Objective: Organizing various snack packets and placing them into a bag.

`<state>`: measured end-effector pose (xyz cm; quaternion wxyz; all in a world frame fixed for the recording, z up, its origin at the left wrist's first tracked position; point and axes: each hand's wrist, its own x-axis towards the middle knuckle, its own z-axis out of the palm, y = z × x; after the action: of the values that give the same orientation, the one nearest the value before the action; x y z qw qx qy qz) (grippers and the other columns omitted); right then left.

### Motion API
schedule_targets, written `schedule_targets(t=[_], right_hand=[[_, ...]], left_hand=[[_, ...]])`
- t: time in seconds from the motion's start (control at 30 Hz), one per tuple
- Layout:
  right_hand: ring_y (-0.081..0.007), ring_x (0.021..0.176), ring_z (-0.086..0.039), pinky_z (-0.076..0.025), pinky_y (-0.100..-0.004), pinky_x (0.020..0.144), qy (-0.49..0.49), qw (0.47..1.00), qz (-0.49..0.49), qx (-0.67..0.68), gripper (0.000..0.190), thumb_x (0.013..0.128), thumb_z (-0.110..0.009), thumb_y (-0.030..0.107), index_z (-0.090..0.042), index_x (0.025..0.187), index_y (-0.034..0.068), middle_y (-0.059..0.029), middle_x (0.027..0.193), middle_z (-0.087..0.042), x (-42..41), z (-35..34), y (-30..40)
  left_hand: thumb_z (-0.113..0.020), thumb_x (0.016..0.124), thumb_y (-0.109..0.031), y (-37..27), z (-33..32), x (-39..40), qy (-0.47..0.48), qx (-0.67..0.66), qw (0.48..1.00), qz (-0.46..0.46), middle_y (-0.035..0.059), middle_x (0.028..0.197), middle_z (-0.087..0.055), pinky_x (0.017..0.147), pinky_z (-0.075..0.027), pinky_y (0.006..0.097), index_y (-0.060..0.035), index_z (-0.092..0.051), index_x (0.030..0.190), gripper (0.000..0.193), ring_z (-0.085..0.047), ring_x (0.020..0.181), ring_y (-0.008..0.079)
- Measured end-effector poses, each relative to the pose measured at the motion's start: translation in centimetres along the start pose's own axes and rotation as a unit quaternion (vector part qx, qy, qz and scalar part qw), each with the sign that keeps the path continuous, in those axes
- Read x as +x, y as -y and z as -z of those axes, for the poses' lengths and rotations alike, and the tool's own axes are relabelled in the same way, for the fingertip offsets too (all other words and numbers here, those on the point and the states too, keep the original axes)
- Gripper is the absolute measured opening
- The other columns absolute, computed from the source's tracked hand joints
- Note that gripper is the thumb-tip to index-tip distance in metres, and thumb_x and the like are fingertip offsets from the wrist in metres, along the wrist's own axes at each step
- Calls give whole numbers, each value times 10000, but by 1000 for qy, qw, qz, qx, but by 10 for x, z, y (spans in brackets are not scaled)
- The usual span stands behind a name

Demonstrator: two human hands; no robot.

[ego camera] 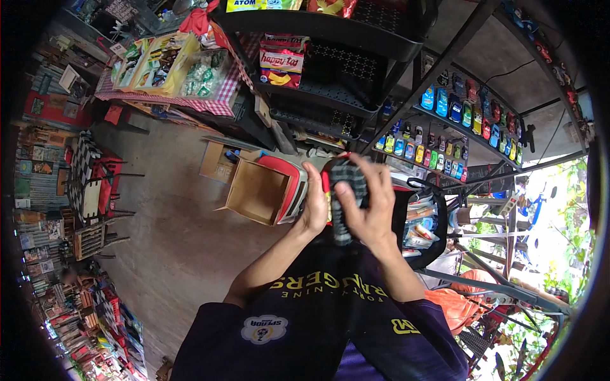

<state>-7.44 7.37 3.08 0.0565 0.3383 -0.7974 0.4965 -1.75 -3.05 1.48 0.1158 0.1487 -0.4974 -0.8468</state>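
Note:
In front of my chest, my right hand (369,205) presses a folded dark checked cloth (347,178) with its thumb and fingers; the fingers are blurred. My left hand (317,202) stands upright just to the left, its palm against a red and yellow item (327,190). Most of that item is hidden behind the cloth and the hand, so its kind cannot be told. Below and left of my left hand sits an open cardboard box (257,193) with nothing visible inside, beside a red and white container (288,185).
Black mesh shelves (329,71) hold red snack packs (281,62). Rows of toy cars (448,147) fill racks to the right. A black bag of packets (421,224) is near my right arm. A table with a checked cloth (224,102) carries snack trays (162,62).

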Motion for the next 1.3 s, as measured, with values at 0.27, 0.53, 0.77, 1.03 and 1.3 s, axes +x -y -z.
schedule_targets(t=[0.27, 0.53, 0.77, 1.03, 1.3], right_hand=[[-317, 877, -579, -479, -377, 764, 26, 999, 6, 24, 455, 803, -720, 231, -585, 1191, 35, -187, 997, -545, -9, 2, 7], [-314, 872, -569, -480, -381, 761, 8, 1000, -17, 14, 471, 796, -716, 232, -583, 1218, 70, -172, 969, -527, -7, 0, -2], [-285, 847, -580, -476, -369, 756, -47, 995, -60, 59, 438, 824, -692, 197, -565, 1194, 1, -170, 951, -553, 9, -4, -4], [-319, 876, -548, -469, -381, 775, 41, 997, 8, 59, 488, 769, -748, 247, -593, 1185, 45, -189, 969, -537, -19, -6, 7], [-317, 886, -551, -475, -389, 748, 10, 1000, -22, 6, 496, 776, -748, 249, -584, 1197, 45, -190, 960, -541, -22, -6, 0]], left_hand=[[-51, 975, -578, -1, 0, 2, 5, -20, 1000, -14, 111, 1297, -512, 1057, -347, 342, -14, -395, 1384, 776, -478, 1210, 187], [-104, 990, -558, 12, 6, 3, -15, -76, 995, -61, 135, 1348, -481, 1072, -321, 354, 13, -373, 1391, 748, -469, 1232, 215], [-150, 1004, -510, 8, 1, -6, 32, -156, 984, -80, 140, 1407, -421, 1114, -258, 368, 18, -346, 1403, 690, -395, 1309, 232], [-169, 1003, -485, -1, 14, 4, -33, -240, 969, -44, 161, 1380, -462, 1051, -372, 423, -51, -321, 1429, 627, -482, 1231, 305], [-207, 873, -743, -12, 12, 9, -25, -360, 932, -11, 209, 1416, -411, 1080, -325, 453, 2, -328, 1425, 935, -406, 1294, 357]])
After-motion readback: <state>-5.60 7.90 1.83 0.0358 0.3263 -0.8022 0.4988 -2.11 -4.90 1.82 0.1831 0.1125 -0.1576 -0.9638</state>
